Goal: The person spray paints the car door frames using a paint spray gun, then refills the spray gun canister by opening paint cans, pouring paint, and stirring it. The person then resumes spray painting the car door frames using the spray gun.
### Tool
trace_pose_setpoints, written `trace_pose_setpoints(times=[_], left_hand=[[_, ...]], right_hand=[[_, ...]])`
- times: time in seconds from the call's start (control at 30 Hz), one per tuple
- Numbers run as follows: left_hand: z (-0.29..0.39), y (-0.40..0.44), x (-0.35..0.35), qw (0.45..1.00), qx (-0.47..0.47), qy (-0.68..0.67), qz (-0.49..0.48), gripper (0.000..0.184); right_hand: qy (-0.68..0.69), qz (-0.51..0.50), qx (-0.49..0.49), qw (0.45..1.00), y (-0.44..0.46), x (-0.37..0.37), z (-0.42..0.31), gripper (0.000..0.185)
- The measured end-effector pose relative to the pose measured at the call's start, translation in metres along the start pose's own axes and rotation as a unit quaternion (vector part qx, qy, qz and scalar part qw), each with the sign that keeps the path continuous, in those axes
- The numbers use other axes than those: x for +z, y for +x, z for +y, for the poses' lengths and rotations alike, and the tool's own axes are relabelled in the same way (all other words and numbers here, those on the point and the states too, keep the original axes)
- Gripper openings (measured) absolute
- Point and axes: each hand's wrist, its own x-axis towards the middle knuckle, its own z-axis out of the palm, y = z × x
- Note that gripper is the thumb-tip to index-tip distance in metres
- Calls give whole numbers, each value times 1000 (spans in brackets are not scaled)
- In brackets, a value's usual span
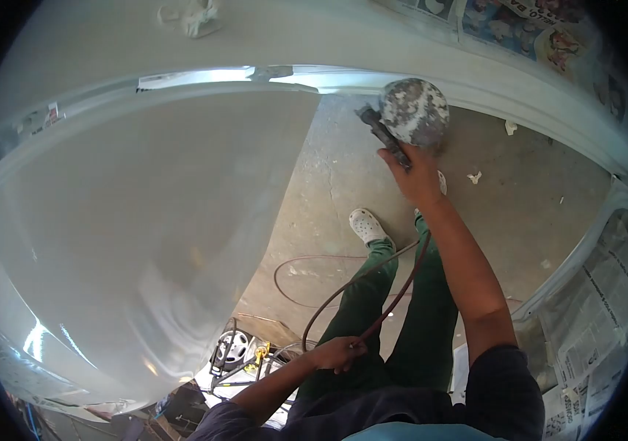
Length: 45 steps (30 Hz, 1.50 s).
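Right hand [418, 175] gripping the spray gun [386, 137] at one o'clock, left hand [339, 354] closed round the hose [395, 303] at six; glossy white panel [145, 220] at nine, concrete floor [505, 213] at three

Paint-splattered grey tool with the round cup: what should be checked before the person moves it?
- Right hand has a grip on the tool: ok
- Left hand holds the dark red hose: ok
- Hose clear of the legs in green trousers: not ok, it crosses in front
- Round cup apart from the curved white panel: cannot tell, they overlap in view
- Both white clogs flat on the floor: cannot tell, one is mostly hidden
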Motion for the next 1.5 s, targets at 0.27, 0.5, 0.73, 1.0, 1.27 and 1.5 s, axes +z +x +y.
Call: trace_pose_setpoints(times=[0.27,0.5,0.73,1.0,1.27,1.5], left_hand=[[-5,0,-1,1000,3,-1,-18,32],[-21,2,-4,1000,-14,12,-14,31],[-4,-2,-15,996,-10,83,-17,30],[5,8,-11,994,-26,104,-15,29],[-5,9,1,996,4,85,20,28],[2,-10,13,994,4,96,53,29]], right_hand=[[47,-8,19,999,5,38,-7,46],[54,91,118,987,-31,3,20,47],[-52,305,173,935,-83,-109,84,49],[-43,431,230,871,-113,-173,104,46],[58,296,98,948,-58,-37,53,38],[80,97,46,991,-49,-3,-62,36]])
